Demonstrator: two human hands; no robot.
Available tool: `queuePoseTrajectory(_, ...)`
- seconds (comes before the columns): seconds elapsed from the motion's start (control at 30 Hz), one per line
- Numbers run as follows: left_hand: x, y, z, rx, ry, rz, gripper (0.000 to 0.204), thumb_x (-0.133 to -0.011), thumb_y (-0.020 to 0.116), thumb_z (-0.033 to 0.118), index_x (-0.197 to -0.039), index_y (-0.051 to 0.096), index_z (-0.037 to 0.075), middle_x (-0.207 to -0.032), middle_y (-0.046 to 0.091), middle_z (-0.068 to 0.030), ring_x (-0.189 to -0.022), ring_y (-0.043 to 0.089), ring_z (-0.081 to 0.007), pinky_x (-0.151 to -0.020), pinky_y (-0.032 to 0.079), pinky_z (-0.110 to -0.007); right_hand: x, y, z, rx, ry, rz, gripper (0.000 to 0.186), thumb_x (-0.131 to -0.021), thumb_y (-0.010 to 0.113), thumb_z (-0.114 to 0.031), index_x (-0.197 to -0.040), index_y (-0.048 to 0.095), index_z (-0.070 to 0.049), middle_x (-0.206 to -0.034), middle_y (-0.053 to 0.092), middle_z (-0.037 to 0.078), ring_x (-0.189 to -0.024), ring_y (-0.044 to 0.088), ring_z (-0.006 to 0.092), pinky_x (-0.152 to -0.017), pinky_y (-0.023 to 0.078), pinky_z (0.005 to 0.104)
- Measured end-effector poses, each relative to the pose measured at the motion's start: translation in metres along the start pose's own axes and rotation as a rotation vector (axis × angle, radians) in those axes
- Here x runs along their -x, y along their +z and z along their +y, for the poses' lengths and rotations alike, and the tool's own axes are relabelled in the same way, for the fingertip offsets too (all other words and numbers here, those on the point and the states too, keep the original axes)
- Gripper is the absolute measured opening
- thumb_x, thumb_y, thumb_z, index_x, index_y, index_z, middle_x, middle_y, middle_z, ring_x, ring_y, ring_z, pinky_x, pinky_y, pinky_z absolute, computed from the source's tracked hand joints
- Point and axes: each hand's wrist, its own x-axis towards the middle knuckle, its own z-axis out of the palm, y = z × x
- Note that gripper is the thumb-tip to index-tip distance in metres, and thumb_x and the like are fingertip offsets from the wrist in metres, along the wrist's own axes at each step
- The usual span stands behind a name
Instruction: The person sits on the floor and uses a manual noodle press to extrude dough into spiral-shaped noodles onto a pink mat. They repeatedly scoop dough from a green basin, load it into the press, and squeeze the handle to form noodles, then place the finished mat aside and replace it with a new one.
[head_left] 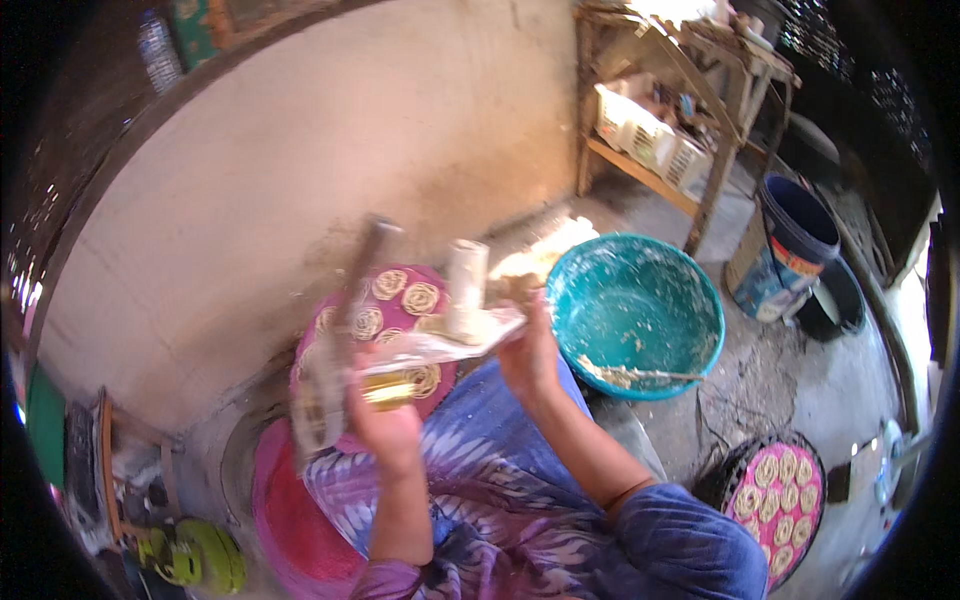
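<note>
My left hand (388,428) is closed on a blurred hand press (355,290) with a long bar and a shiny brass part. My right hand (525,355) is closed on the end of a crumpled clear plastic sheet (420,350), which carries a pale dough cylinder (466,285), standing upright. Beneath both lies a pink round tray (310,355) with several coiled dough nests (420,298). A teal basin (645,310) smeared with dough, a stick across its near side, stands just right of my right hand.
A pink tub (280,490) is at lower left, near a green gas cylinder (210,555). Another tray of nests (775,500) is at lower right. Buckets (780,255) stand behind the basin. A wooden shelf (640,175) holds a white crate. A pale wall (250,180) lies ahead.
</note>
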Motion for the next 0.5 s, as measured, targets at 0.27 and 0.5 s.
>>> queuePoseTrajectory(0.27,-0.092,-0.050,0.156,-0.474,0.251,0.044,0.057,-0.096,0.045,0.026,-0.143,0.030,-0.004,-0.148,0.037,-0.0160,-0.135,0.038,-0.0341,-0.111,0.031,-0.047,-0.031,-0.140,-0.197,2.993,0.209,-0.217,0.037,-0.083,0.064,-0.038,-0.110,0.068,-0.013,-0.113,0.066,0.012,-0.108,0.060,0.0296,-0.092,0.043,0.0475)
queuePoseTrajectory(0.5,-0.099,-0.093,0.190,-0.689,0.200,0.139,0.033,-0.092,0.048,0.025,-0.110,0.052,-0.002,-0.092,0.044,-0.0071,-0.085,0.040,-0.0165,-0.077,0.034,-0.029,-0.023,-0.124,-0.263,2.913,0.522,-0.307,0.019,-0.081,0.055,-0.013,-0.091,0.070,-0.006,-0.092,0.070,0.015,-0.090,0.068,0.0315,-0.073,0.054,0.0433)
